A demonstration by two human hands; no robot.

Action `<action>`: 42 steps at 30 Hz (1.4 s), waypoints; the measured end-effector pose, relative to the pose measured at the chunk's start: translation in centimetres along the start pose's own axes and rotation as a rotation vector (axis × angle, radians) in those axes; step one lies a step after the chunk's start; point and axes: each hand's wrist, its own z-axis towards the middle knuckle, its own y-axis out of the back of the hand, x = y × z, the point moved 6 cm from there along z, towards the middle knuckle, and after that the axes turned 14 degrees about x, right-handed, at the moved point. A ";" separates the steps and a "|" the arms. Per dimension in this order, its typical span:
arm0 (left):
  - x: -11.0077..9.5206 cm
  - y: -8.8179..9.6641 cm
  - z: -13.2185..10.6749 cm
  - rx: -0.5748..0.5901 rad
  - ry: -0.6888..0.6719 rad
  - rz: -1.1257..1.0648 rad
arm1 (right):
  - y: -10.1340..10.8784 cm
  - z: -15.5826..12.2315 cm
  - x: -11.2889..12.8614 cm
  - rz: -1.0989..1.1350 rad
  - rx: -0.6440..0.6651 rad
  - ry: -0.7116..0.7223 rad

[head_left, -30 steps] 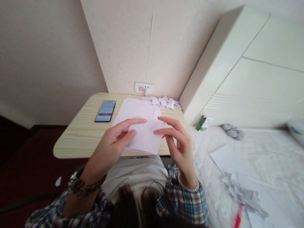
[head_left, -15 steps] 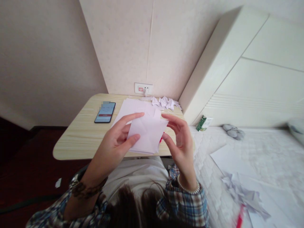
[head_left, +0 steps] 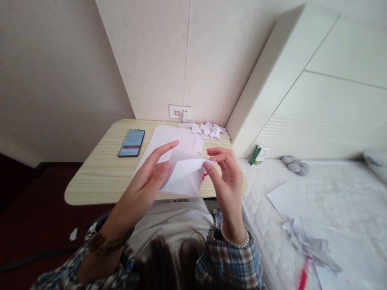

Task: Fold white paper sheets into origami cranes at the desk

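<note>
Between my hands, over the near edge of the table, is a folded white paper [head_left: 184, 177] with one layer lifted and creased. My right hand [head_left: 226, 171] pinches the lifted corner between thumb and fingers. At the paper's left edge, my left hand [head_left: 152, 171] holds it with the thumb on the near side, its index finger stretched out. White sheets [head_left: 165, 137] lie on the table just beyond. A small red thing [head_left: 204, 176] shows beside the paper, mostly hidden.
A phone [head_left: 132, 143] lies on the wooden table [head_left: 96, 173] at left. Folded paper pieces [head_left: 208, 129] sit by the wall below a socket [head_left: 180, 112]. On the bed at right are a green box [head_left: 257, 155], grey slippers-like item [head_left: 295, 165], crumpled folded papers [head_left: 314, 245] and a red stick-like object [head_left: 304, 274].
The paper's right corner has been pulled up and over toward the left, opening a layer that lay flat before. My right hand has closed on that corner. The view has shifted slightly.
</note>
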 end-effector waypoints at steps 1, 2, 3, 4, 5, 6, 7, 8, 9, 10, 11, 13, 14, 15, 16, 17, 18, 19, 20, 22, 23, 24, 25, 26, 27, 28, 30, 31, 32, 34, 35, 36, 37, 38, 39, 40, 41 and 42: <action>0.0 0.0 0.0 0.007 -0.004 -0.002 | 0.0 0.0 -0.1 -0.007 -0.008 -0.012; 0.1 -0.2 0.1 0.034 -0.001 -0.027 | 0.1 0.0 -0.2 -0.014 -0.015 -0.026; 0.2 -0.5 0.3 0.068 0.016 -0.063 | 0.1 0.0 -0.3 -0.018 -0.019 -0.041; 0.4 -0.7 0.4 0.095 0.045 -0.099 | 0.0 0.0 -0.4 -0.019 -0.018 -0.053; 0.5 -0.9 0.5 0.106 0.075 -0.124 | -0.1 0.0 -0.5 -0.012 -0.012 -0.065; 0.6 -0.9 0.6 0.101 0.100 -0.136 | -0.2 0.0 -0.6 0.007 -0.008 -0.076; 0.7 -0.9 0.7 0.083 0.114 -0.139 | -0.2 0.1 -0.7 0.038 -0.009 -0.092; 0.7 -0.8 0.7 0.061 0.122 -0.140 | -0.3 0.1 -0.9 0.079 -0.012 -0.117; 0.7 -0.7 0.7 0.036 0.122 -0.141 | -0.4 0.1 -1.2 0.130 -0.012 -0.151; 0.7 -0.5 0.7 0.011 0.119 -0.145 | -0.6 0.1 -1.6 0.187 -0.008 -0.193; 0.7 -0.4 0.7 -0.016 0.116 -0.151 | -0.8 0.1 -2.0 0.245 0.009 -0.240; 0.9 -0.2 0.7 -0.051 0.113 -0.174 | -1.6 0.0 -2.6 0.345 0.081 -0.322; 1.0 -0.3 0.7 -0.055 0.111 -0.187 | -2.0 0.0 -2.8 0.386 0.124 -0.351; 1.0 -0.3 0.8 -0.053 0.108 -0.201 | -2.4 -0.1 -2.9 0.422 0.159 -0.373; 1.1 -0.5 0.9 -0.047 0.105 -0.212 | -2.8 -0.1 -2.9 0.455 0.182 -0.389; 1.2 -0.6 0.9 -0.043 0.102 -0.218 | -3.1 -0.2 -2.8 0.487 0.191 -0.402; 1.2 -0.7 1.0 -0.042 0.100 -0.216 | -3.4 -0.3 -2.8 0.517 0.184 -0.414; 1.3 -0.7 1.0 -0.046 0.096 -0.206 | -3.6 -0.4 -2.7 0.543 0.170 -0.429; 1.3 -0.7 1.0 -0.052 0.092 -0.186 | -3.8 -0.5 -2.7 0.560 0.155 -0.443; 1.3 -0.7 1.1 -0.060 0.087 -0.120 | -4.0 -0.6 -2.8 0.563 0.142 -0.468; 1.3 -0.7 1.1 -0.062 0.086 -0.082 | -4.1 -0.6 -2.8 0.548 0.143 -0.476; 1.3 -0.7 1.0 -0.061 0.088 -0.049 | -4.1 -0.6 -2.8 0.527 0.147 -0.479; 1.3 -0.7 1.0 -0.058 0.089 -0.025 | -4.1 -0.6 -2.9 0.503 0.149 -0.479; 1.4 -0.7 1.1 -0.053 0.089 -0.011 | -4.0 -0.6 -2.9 0.477 0.146 -0.477; 1.4 -0.7 1.1 -0.043 0.088 -0.009 | -3.8 -0.6 -3.0 0.455 0.137 -0.476; 1.4 -0.7 1.2 -0.033 0.084 -0.013 | -3.6 -0.5 -3.0 0.437 0.122 -0.477; 1.5 -0.5 1.3 -0.021 0.075 -0.023 | -3.0 -0.5 -3.1 0.420 0.076 -0.484; 1.5 -0.3 1.4 -0.024 0.074 -0.019 | -2.6 -0.5 -3.1 0.416 0.051 -0.486; 1.6 -0.1 1.5 -0.033 0.077 -0.008 | -2.3 -0.4 -3.1 0.415 0.026 -0.486; 1.6 0.6 1.6 -0.049 0.091 0.028 | -1.8 -0.4 -3.0 0.415 -0.016 -0.478; 1.6 1.0 1.6 -0.052 0.099 0.043 | -1.7 -0.3 -2.9 0.416 -0.031 -0.473; 1.6 1.3 1.7 -0.053 0.107 0.054 | -1.6 -0.3 -2.9 0.416 -0.043 -0.467; 1.6 1.6 1.7 -0.055 0.111 0.060 | -1.5 -0.3 -2.9 0.419 -0.052 -0.462; 1.5 1.9 1.7 -0.062 0.111 0.062 | -1.5 -0.3 -2.9 0.421 -0.057 -0.456; 1.4 2.2 1.7 -0.078 0.107 0.062 | -1.4 -0.3 -2.9 0.423 -0.061 -0.453; 1.3 2.4 1.6 -0.098 0.102 0.062 | -1.4 -0.4 -2.9 0.425 -0.069 -0.451; 1.1 2.6 1.5 -0.116 0.099 0.060 | -1.3 -0.4 -3.0 0.429 -0.083 -0.449; 1.1 2.7 1.4 -0.127 0.097 0.056 | -1.1 -0.4 -3.0 0.433 -0.101 -0.445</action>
